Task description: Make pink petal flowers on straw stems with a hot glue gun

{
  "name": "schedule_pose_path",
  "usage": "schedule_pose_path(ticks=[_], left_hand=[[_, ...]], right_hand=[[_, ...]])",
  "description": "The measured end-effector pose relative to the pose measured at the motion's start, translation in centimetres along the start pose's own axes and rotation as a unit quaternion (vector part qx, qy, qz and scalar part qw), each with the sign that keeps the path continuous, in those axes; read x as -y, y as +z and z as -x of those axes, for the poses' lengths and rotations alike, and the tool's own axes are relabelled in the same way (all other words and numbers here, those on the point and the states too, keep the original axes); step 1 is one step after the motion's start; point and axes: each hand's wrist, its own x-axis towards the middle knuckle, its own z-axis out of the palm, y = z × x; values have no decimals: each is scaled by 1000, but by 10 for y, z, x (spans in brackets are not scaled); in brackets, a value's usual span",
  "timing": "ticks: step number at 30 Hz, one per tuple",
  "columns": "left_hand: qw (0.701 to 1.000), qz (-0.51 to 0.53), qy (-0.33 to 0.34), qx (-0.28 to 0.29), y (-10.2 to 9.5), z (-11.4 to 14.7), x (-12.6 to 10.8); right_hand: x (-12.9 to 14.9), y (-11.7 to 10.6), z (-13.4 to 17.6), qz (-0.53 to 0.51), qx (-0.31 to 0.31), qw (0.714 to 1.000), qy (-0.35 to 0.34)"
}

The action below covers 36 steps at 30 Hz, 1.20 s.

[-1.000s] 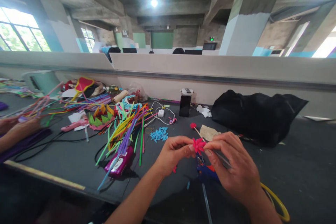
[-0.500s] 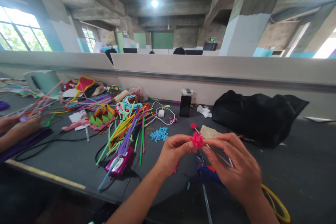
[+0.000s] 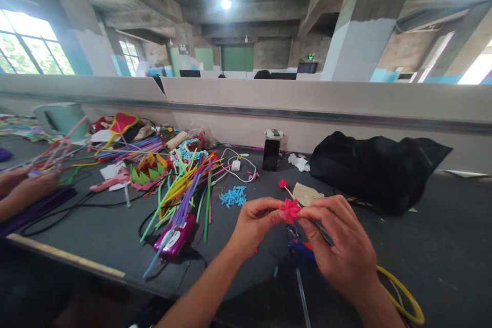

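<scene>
Between my two hands is a pink fuzzy flower (image 3: 290,210) with several pointed petals. The thumb and forefinger of my left hand (image 3: 249,225) pinch its left side. From the right, my right hand (image 3: 340,246) pinches the flower's other edge, its fingers curled. A thin pale stick seen inside my right hand is mostly covered by the fingers. Just beyond lies a small pink pompom (image 3: 283,184) on a stem, beside a beige piece (image 3: 307,193). Under my hands is a blue tool with an orange part (image 3: 302,250), partly hidden; a clear glue stick (image 3: 303,292) extends from it.
A pile of short blue pieces (image 3: 232,196) lies left of my hands. Colourful pipe cleaners (image 3: 184,189) spread over a purple device (image 3: 175,238). A phone (image 3: 271,155) stands at the back, a black bag (image 3: 376,171) right. Another person's hands (image 3: 31,189) work at far left.
My right hand has shifted slightly left and turned, and the pale stick in it shows less. The pink flower has turned a little between my fingers.
</scene>
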Motion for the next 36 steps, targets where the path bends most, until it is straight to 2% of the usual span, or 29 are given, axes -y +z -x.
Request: schedule_pose_path(ticks=[8,24,32,36], left_hand=[[1000,6,-6,-22,-1,0,0],[1000,-30,-4,-5,-1,0,-1],[999,-32,-6,-21,0,-1,-1],[999,-12,-5,-52,0,-1,-1]], right_hand=[[3,-2,0,-15,-44,999,20],[-1,-3,-2,51,45,998,-19],[0,0,-1,96,19,995,-22],[-1,1,-1,61,-14,998,-2]])
